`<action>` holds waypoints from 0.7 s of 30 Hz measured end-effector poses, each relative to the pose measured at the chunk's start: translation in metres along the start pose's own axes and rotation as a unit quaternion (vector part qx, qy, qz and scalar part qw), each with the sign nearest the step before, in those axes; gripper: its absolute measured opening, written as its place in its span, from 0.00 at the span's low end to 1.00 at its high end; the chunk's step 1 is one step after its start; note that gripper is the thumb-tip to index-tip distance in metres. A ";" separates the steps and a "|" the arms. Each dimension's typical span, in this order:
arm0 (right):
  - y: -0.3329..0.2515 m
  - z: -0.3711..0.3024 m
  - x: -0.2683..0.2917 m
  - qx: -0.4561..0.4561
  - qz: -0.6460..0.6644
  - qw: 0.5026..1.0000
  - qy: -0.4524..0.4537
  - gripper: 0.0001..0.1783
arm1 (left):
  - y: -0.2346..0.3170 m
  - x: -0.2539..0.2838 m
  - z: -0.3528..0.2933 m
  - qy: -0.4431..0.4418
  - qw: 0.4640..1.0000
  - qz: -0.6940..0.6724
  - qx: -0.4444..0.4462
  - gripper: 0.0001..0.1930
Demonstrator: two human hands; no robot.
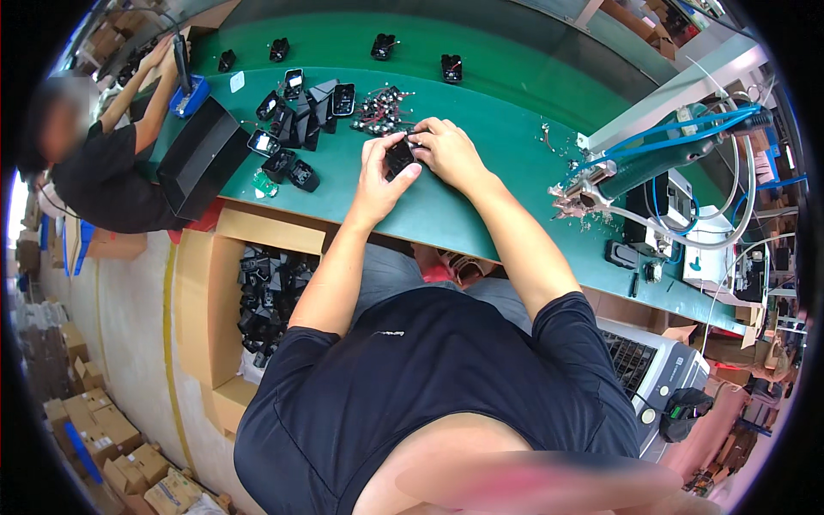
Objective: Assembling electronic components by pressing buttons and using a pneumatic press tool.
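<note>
Over the green worktable, a small black plastic housing (400,157) sits between my two hands. My left hand (381,178) grips its left side, with the thumb across the near edge. From the right, my right hand (447,153) has its fingertips pressed together at the housing's upper right edge; whether they pinch a small part there is hidden. Just beyond my hands lies a pile of small parts with red and black wires (383,109). Left of that is a heap of black housings and covers (306,116), some with white rims.
A pneumatic tool (635,176) with blue hoses stands at the right beside scattered metal bits. Several black housings (384,46) lie on the far green belt. A co-worker (103,163) works at the left near a black bin (202,159). Below the table, a cardboard box (210,300) holds black parts.
</note>
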State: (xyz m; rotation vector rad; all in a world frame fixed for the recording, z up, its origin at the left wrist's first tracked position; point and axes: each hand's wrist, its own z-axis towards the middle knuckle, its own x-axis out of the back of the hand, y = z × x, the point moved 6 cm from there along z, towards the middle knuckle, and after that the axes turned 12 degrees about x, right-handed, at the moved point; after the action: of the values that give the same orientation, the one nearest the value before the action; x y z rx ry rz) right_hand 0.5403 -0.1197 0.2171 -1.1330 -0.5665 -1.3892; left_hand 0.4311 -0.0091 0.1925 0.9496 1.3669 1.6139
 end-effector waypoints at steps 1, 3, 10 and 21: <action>0.000 -0.001 0.002 -0.002 0.006 1.000 0.014 0.15 | 0.000 0.000 0.000 0.001 1.000 0.001 0.009 0.32; 0.000 -0.004 0.003 -0.005 0.013 0.999 0.029 0.14 | -0.004 0.003 0.000 0.010 1.000 0.010 0.006 0.32; -0.002 -0.017 0.014 -0.029 0.046 0.996 0.074 0.09 | 0.004 0.006 -0.011 0.009 1.000 -0.020 0.006 0.33; -0.016 -0.018 0.005 -0.012 0.058 0.993 0.101 0.14 | 0.002 0.001 -0.023 -0.005 0.996 -0.076 0.043 0.33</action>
State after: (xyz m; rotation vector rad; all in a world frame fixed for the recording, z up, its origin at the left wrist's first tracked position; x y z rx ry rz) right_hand 0.5207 -0.1347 0.2183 -1.0147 -0.3346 -1.3924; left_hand 0.4098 -0.0168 0.1911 0.8795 1.4754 1.4455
